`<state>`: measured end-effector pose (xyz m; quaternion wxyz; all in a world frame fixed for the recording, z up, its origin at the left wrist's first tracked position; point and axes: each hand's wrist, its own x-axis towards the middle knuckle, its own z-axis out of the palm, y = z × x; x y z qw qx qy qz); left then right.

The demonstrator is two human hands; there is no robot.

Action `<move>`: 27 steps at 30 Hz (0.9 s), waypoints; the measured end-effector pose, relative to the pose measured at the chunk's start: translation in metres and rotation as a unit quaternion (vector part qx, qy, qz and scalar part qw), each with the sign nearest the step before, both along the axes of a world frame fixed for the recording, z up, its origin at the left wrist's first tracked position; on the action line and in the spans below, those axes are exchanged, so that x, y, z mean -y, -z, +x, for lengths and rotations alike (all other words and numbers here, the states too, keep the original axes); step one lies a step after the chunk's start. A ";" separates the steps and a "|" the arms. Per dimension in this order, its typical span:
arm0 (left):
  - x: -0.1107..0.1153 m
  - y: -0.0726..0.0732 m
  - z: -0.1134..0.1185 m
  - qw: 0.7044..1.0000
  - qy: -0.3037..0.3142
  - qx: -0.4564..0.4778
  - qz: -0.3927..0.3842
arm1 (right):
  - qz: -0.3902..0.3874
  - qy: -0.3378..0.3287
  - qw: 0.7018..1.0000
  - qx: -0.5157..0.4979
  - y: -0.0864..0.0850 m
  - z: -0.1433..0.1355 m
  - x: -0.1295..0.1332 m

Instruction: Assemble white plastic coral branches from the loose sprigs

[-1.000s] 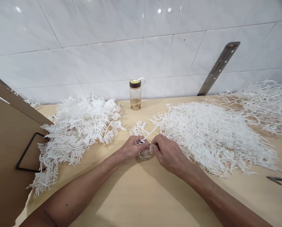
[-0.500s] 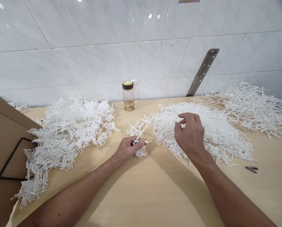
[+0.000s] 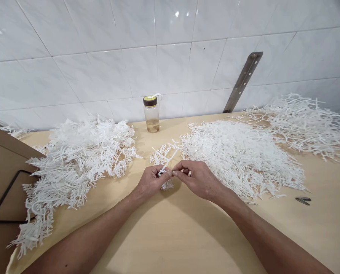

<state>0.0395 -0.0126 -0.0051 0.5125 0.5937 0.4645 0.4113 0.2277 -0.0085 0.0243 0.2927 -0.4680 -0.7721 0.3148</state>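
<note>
Fingers [image 3: 174,173] of both hands are pinched on a white plastic sprig [image 3: 166,158] low over the counter [image 3: 181,236]. Right hand [image 3: 197,179] has been brought back from the middle pile [image 3: 241,156] to meet left hand [image 3: 151,180]; another piece is seemingly being joined on.

Bright even overhead light, glare spots on wall tiles [image 3: 170,57] — soft arm shadows, edges bowed, sharp focus

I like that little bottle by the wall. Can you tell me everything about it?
The bottle is small, clear and plastic-looking, with a dark brown cap rimmed in yellow and a white loop at the cap. It stands upright and closed on the wooden table, against the tiled wall, holding a little yellowish liquid at the bottom. Nothing else touches it.
</note>
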 end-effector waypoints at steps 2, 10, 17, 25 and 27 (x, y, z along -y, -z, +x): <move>0.000 0.001 0.000 1.000 -0.003 -0.008 0.005 | -0.006 0.003 1.000 0.001 0.000 0.001 0.000; -0.001 0.000 0.000 1.000 -0.014 -0.009 0.010 | -0.084 0.000 0.996 -0.023 -0.002 0.005 -0.002; 0.001 -0.004 0.000 1.000 0.013 -0.001 0.006 | -0.125 -0.012 0.991 -0.049 0.000 0.012 -0.006; 0.001 -0.004 0.001 1.000 -0.005 0.012 -0.022 | -0.122 -0.052 0.985 -0.107 -0.001 0.010 -0.004; 0.002 -0.004 0.001 1.000 -0.007 0.007 -0.016 | -0.107 -0.049 0.990 -0.077 -0.003 0.009 -0.003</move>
